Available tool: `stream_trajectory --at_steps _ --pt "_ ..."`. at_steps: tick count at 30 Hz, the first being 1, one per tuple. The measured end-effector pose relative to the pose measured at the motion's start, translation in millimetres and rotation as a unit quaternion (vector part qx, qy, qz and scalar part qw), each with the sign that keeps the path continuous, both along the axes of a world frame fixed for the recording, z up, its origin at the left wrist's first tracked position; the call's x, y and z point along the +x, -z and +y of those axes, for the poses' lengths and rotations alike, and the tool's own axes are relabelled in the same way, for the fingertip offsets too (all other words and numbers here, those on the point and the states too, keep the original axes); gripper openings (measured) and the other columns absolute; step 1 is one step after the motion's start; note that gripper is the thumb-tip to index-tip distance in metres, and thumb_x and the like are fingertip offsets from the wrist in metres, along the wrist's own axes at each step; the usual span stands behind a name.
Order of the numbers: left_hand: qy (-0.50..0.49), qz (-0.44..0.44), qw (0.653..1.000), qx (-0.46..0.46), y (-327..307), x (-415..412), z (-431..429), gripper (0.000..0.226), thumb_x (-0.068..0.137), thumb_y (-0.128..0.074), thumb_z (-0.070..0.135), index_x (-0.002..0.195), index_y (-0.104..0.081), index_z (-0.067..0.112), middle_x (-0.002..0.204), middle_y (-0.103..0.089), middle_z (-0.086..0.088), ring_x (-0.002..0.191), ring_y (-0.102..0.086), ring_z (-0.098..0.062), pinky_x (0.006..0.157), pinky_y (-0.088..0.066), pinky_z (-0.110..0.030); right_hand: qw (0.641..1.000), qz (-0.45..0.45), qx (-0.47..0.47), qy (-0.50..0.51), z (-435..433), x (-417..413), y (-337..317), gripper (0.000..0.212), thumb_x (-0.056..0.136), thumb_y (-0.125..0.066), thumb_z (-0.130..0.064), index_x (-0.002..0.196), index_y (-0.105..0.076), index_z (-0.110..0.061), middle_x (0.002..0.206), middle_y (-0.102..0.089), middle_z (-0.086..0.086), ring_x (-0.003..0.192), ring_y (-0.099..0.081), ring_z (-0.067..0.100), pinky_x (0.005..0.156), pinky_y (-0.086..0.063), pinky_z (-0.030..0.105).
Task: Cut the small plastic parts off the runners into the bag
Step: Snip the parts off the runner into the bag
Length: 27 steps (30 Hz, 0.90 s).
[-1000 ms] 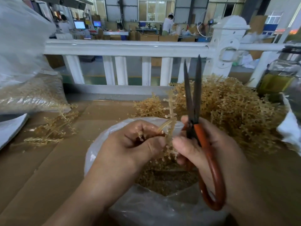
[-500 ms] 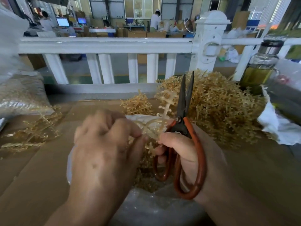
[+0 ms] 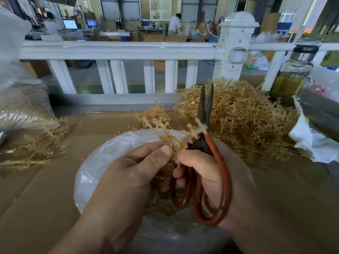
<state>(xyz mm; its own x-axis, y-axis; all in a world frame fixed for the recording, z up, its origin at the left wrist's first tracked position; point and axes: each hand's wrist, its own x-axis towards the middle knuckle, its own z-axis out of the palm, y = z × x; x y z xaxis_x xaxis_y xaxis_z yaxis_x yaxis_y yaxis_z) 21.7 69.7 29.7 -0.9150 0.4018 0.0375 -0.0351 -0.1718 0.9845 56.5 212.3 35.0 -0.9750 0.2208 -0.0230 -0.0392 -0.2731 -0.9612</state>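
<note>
My left hand (image 3: 134,167) pinches a tan plastic runner (image 3: 165,132) between thumb and forefinger, over the open mouth of a clear plastic bag (image 3: 95,173). My right hand (image 3: 203,171) grips red-handled scissors (image 3: 214,173); the dark blades (image 3: 205,105) point up and away, nearly together. A second piece of runner (image 3: 197,129) sits at the base of the blades. Small tan cut parts (image 3: 159,202) lie inside the bag, partly hidden by my hands.
A big heap of tan runners (image 3: 244,118) lies behind the bag at right. Stripped runners (image 3: 36,149) lie at left on the cardboard surface (image 3: 45,198). A glass bottle (image 3: 291,76) and white cloth (image 3: 311,142) sit far right, a filled bag (image 3: 20,105) far left, a white railing (image 3: 117,52) behind.
The runner stood upright beside the blades before; now it is bent over and splayed between my thumbs. My left hand turned so its thumb faces up. The scissors stayed upright in my right hand.
</note>
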Motion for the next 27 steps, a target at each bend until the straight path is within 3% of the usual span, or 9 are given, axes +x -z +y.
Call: stream_trajectory --at_steps 3,6,8,11,13,16,18,23,27 --pt "0.002 -0.028 0.998 0.053 -1 2 5 0.021 0.081 -0.079 0.019 0.095 -0.074 0.003 0.072 -0.058 -0.021 0.066 -0.056 -0.032 0.067 -0.044 -0.044 1.000 0.011 0.000 -0.028 0 0 3 0.028 0.066 -0.075 -0.023 0.091 -0.072 -0.011 0.060 -0.066 0.008 0.050 -0.062 0.016 0.045 -0.049 0.022" --pt "-0.002 -0.041 0.995 0.087 -2 3 5 0.017 0.084 -0.070 0.022 0.080 -0.072 0.006 0.072 -0.059 -0.025 0.063 -0.058 -0.035 0.058 -0.054 -0.037 0.998 0.022 0.046 -0.038 3 3 4 0.036 0.072 -0.081 -0.023 0.101 -0.070 -0.005 0.071 -0.070 0.010 0.059 -0.065 0.019 0.052 -0.051 0.025" --pt "-0.001 -0.035 0.997 0.075 -3 3 4 0.015 0.080 -0.071 0.026 0.077 -0.072 0.011 0.076 -0.064 -0.023 0.065 -0.062 -0.032 0.057 -0.051 -0.031 0.997 0.032 0.074 -0.015 6 4 3 0.045 0.072 -0.088 -0.032 0.107 -0.069 -0.012 0.077 -0.072 0.006 0.066 -0.068 0.020 0.058 -0.053 0.028" --pt "0.024 -0.059 0.996 0.054 0 1 3 0.008 0.071 -0.082 0.019 0.075 -0.076 0.016 0.077 -0.069 -0.013 0.061 -0.062 -0.015 0.048 -0.045 -0.023 0.990 0.039 0.131 0.042 8 4 3 0.042 0.071 -0.081 -0.047 0.102 -0.070 -0.020 0.082 -0.074 0.007 0.074 -0.072 0.031 0.067 -0.059 0.042" --pt "0.045 -0.095 0.992 0.066 2 0 4 0.005 0.070 -0.080 0.017 0.072 -0.076 0.017 0.074 -0.068 -0.009 0.057 -0.059 -0.012 0.043 -0.043 -0.021 0.995 0.042 0.089 0.033 8 3 4 0.038 0.076 -0.080 -0.041 0.099 -0.067 -0.013 0.082 -0.073 0.012 0.070 -0.071 0.037 0.067 -0.060 0.049" --pt "0.043 -0.130 0.986 0.099 2 -1 3 0.009 0.063 -0.082 0.020 0.069 -0.075 0.019 0.071 -0.065 -0.005 0.052 -0.057 -0.011 0.040 -0.042 -0.021 0.999 0.046 -0.001 -0.021 9 2 5 0.028 0.081 -0.078 -0.032 0.094 -0.065 -0.011 0.074 -0.069 0.012 0.063 -0.067 0.032 0.059 -0.057 0.040" --pt "0.027 -0.142 0.981 0.129 -2 -3 0 0.006 0.066 -0.077 0.025 0.067 -0.075 0.020 0.071 -0.065 -0.004 0.051 -0.057 -0.009 0.039 -0.043 -0.020 0.998 0.034 0.059 -0.004 12 0 8 0.027 0.079 -0.081 -0.044 0.088 -0.070 -0.021 0.073 -0.069 0.005 0.064 -0.067 0.025 0.059 -0.055 0.038" --pt "-0.095 -0.102 0.972 0.190 -10 -23 -13 0.006 0.079 -0.068 0.018 0.077 -0.068 0.012 0.068 -0.062 -0.005 0.052 -0.060 -0.009 0.042 -0.048 -0.017 0.967 0.010 0.253 0.012 19 1 3 0.065 0.058 -0.069 -0.085 0.099 -0.069 -0.035 0.075 -0.073 0.003 0.064 -0.072 0.027 0.064 -0.059 0.054" --pt "-0.161 -0.073 0.957 0.230 -12 -33 -23 0.010 0.075 -0.068 0.014 0.083 -0.062 0.012 0.069 -0.066 -0.004 0.060 -0.069 -0.011 0.054 -0.056 -0.019 0.907 0.023 0.419 -0.041 26 5 -7 0.074 0.052 -0.052 -0.100 0.110 -0.060 -0.054 0.080 -0.071 -0.017 0.064 -0.069 0.006 0.058 -0.053 0.032"
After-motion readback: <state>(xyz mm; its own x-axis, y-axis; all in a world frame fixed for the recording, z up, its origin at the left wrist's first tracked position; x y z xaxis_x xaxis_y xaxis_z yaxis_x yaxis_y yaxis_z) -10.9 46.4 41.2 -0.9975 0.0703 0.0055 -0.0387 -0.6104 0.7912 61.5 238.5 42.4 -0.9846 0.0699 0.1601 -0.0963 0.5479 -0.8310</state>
